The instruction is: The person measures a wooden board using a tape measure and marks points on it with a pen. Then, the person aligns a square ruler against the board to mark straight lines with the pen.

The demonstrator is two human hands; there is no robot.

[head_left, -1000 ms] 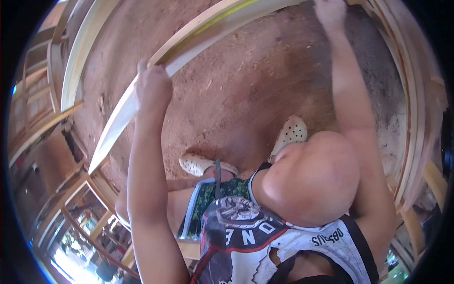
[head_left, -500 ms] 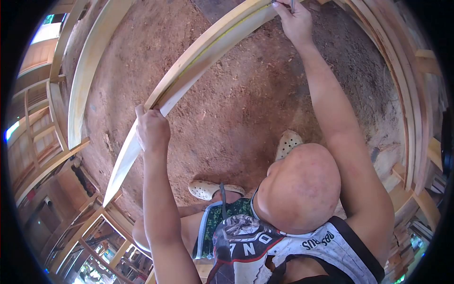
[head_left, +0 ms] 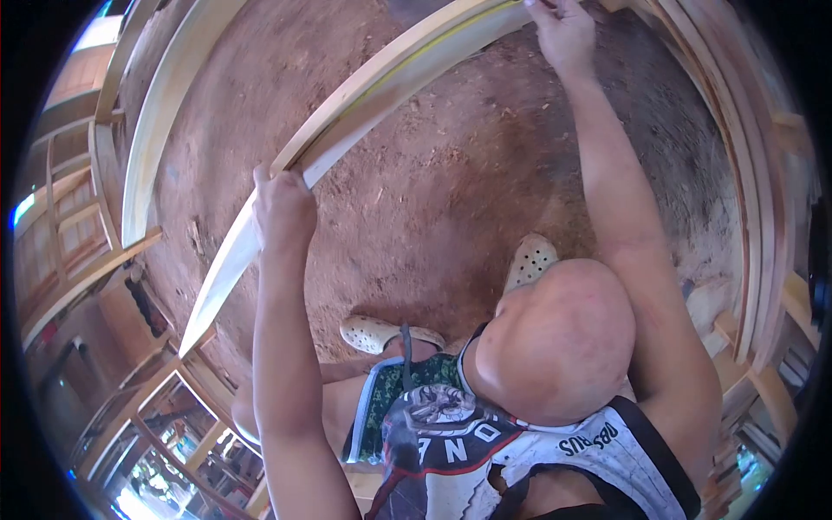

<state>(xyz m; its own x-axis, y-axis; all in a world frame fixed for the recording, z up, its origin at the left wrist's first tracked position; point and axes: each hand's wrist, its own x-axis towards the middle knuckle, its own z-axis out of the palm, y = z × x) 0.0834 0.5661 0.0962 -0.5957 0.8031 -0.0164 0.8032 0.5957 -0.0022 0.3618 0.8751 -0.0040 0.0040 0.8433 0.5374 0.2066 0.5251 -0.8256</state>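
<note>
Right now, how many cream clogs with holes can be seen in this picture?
2. One clog is on the dirt floor, below and left of the picture's centre; the other clog is farther right and higher, partly hidden.

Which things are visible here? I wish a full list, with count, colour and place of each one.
Long cream wooden board: 1, cream, diagonal from lower left to top
Narrow yellow tape: 1, yellow, along that board
Curved-looking pale wooden plank: 1, cream-tan, upper left
Long brown and tan wooden pieces: several, right side
Tan wooden frames: several, left edge
Reddish-brown earth floor: 1, centre
Perforated cream clogs: 2, on the feet
Dark green patterned shorts: 1, lower centre
Torn black-and-white printed shirt: 1, bottom centre
Left hand: 1, bare, gripping the board
Right hand: 1, bare, top edge, near the tape
Too small to tell: lower-left background items
</note>
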